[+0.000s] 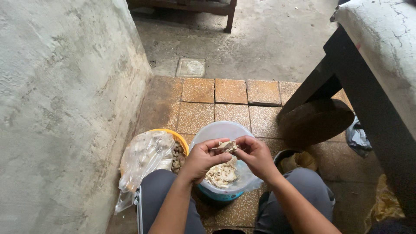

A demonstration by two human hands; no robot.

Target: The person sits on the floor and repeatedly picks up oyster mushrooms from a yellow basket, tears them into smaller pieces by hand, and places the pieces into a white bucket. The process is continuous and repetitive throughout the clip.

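My left hand (203, 159) and my right hand (255, 156) meet over a bowl lined with clear plastic (216, 130), both pinching one pale piece of cooked meat (225, 146) between the fingertips. Below the hands, a heap of pale shredded meat (222, 174) lies in the bowl, whose blue base shows at the bottom. I sit low, with my grey-trousered knees on either side of the bowl.
A yellow bowl (180, 136) with brownish pieces and a clear plastic bag (141, 162) stands to the left against a rough concrete wall (60, 108). A round dark wooden block (316, 123) and a dark table leg (316, 84) are on the right. Another small bowl (292, 159) sits by my right knee.
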